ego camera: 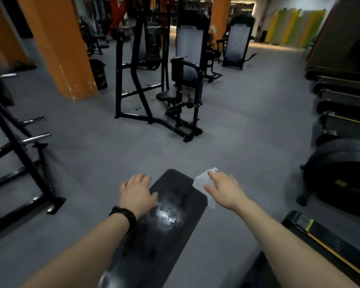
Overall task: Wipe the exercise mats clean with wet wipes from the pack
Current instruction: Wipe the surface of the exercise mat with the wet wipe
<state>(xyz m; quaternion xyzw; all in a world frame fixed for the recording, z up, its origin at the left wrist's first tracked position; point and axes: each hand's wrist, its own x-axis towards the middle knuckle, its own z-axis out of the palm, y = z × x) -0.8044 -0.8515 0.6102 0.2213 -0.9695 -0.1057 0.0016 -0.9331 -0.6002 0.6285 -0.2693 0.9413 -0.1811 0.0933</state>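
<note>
A long black exercise mat (pixel 175 183) lies on the grey floor in front of me, with a wet shiny patch near its middle. My left hand (pixel 136 193) rests flat on the mat's left edge, a dark bead bracelet on its wrist. At the mat's far right corner, my right hand (pixel 223 187) presses a white wet wipe (pixel 203 179) with straight fingers. The wipe lies partly on the mat and partly over the floor. The wipe pack is not in view.
A black weight machine (pixel 170 96) stands ahead in the middle, an orange pillar (pixel 58 44) at the left. A plate rack (pixel 19 154) fills the left side. Stacked black mats and equipment (pixel 341 142) line the right, with a black and yellow item (pixel 312 231) near my right arm.
</note>
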